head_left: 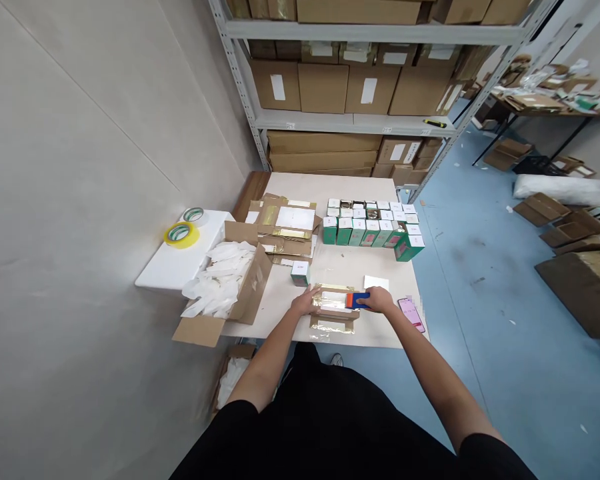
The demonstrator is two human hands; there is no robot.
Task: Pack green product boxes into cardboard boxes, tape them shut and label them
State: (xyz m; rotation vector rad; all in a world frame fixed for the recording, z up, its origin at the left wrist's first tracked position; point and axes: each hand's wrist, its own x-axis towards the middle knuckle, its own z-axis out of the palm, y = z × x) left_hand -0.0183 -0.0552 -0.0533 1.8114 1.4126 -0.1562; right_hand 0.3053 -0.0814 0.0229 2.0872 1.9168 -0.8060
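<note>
A small cardboard box (330, 315) with strips of clear tape lies at the front of the table. Its left end is held by my left hand (305, 302), with the fingers at the edge. My right hand (377, 300) is closed around a blue tool with an orange end (359, 300); its exact kind is too small to tell. The orange end is over the right part of the box, where I cannot tell if it touches. Just beyond my left hand stands a small green and white box (301, 273). A white card (376, 283) lies beyond my right hand.
Several green and white boxes (370, 231) stand in rows at the back. Flattened cardboard (285, 230) and an open carton (253, 287) of white paper are left. Tape rolls (181, 235) rest on a white surface. A phone (411, 314) lies right. Shelving (350, 121) stands behind.
</note>
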